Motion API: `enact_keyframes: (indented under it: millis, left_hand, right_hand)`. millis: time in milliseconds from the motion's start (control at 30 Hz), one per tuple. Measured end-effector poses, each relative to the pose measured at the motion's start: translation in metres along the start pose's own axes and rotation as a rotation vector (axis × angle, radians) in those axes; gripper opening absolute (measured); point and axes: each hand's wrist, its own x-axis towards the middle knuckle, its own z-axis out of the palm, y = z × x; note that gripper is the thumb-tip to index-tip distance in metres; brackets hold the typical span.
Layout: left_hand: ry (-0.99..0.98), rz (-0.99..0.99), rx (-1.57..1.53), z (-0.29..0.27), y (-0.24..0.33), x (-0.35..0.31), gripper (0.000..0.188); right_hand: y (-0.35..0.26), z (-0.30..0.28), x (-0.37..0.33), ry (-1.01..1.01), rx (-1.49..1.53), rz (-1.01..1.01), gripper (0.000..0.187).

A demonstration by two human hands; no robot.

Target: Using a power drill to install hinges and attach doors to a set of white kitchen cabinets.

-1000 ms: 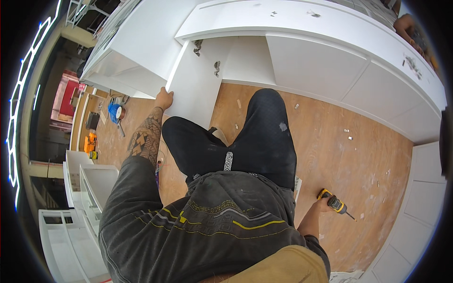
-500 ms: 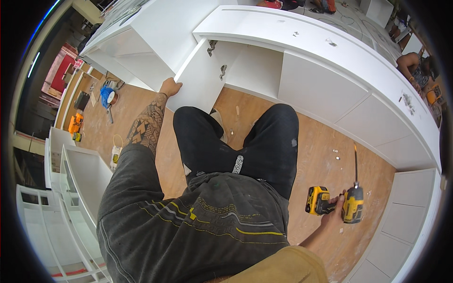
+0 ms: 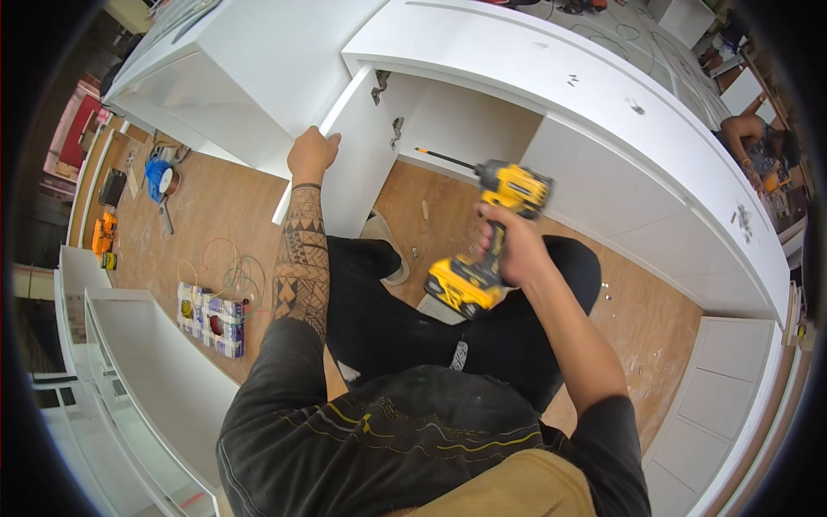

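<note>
My left hand is closed round the outer edge of a white cabinet door, which stands swung out from the cabinet. Two metal hinges show on the door's inner face, near the cabinet opening. In my right hand is a yellow and black cordless impact driver, gripped by its handle above my lap. Its long thin bit points left toward the lower hinge, still apart from it. Behind the door, the cabinet's interior is partly visible.
Small metal bits lie on the white cabinet top. At left, a taped box with wires, a blue bundle and an orange tool rest on the wooden floor. Another person is at the far right.
My right hand has brought the driver up from the lower right to in front of the cabinet opening, bit now pointing left. My left hand has shifted along the door's edge.
</note>
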Motion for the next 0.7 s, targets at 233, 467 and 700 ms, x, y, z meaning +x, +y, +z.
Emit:
enact_keyframes:
  millis: [233, 467, 700]
  left_hand:
    - [0.065, 0.138, 0.028, 0.021, -0.019, 0.020, 0.048]
    - [0.004, 0.078, -0.031, 0.001, 0.004, 0.000, 0.046]
    - [-0.028, -0.033, 0.061, 0.001, 0.017, 0.004, 0.050]
  right_hand:
    - [0.038, -0.010, 0.253, 0.033, 0.003, 0.101, 0.016]
    - [0.065, -0.039, 0.385, -0.009, 0.060, 0.132, 0.019]
    - [0.089, -0.067, 0.433, -0.055, 0.174, 0.207, 0.020]
